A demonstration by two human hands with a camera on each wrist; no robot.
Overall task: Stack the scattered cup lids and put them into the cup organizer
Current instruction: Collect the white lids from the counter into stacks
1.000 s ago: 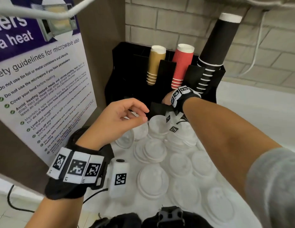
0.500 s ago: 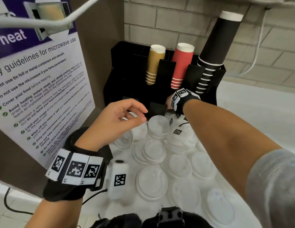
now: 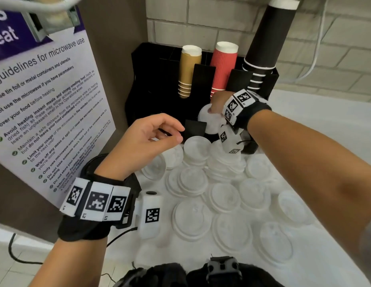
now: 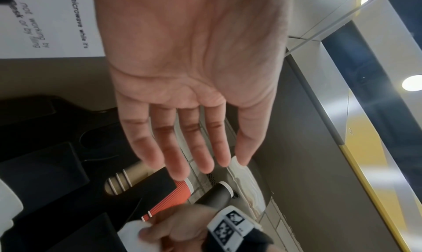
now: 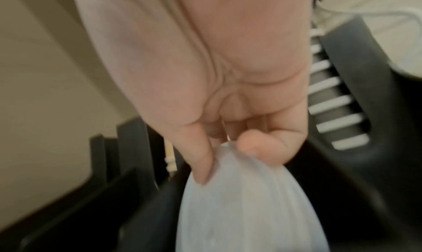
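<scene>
Several white cup lids (image 3: 192,220) lie scattered and partly stacked on the white counter. A black cup organizer (image 3: 155,79) stands against the wall with tan, red and black cup stacks in it. My right hand (image 3: 211,108) pinches a stack of white lids (image 3: 208,123) on edge, at the organizer's low front compartment. The right wrist view shows my thumb and fingers (image 5: 200,165) curled on the rim of that lid stack (image 5: 239,210). My left hand (image 3: 179,134) hovers over the back-left lids and holds nothing. Its fingers (image 4: 178,158) are loosely straight.
A brown panel with a microwave guidelines poster (image 3: 46,112) walls off the left side. The tall black cup stack (image 3: 269,38) leans over the organizer's right end. A brick wall (image 3: 222,21) runs behind. A black cable (image 3: 12,251) hangs below the counter's left edge.
My right hand has lifted a little at the organizer's front, and the white lid stack now shows on edge under its fingers. My left hand stays hovering where it was.
</scene>
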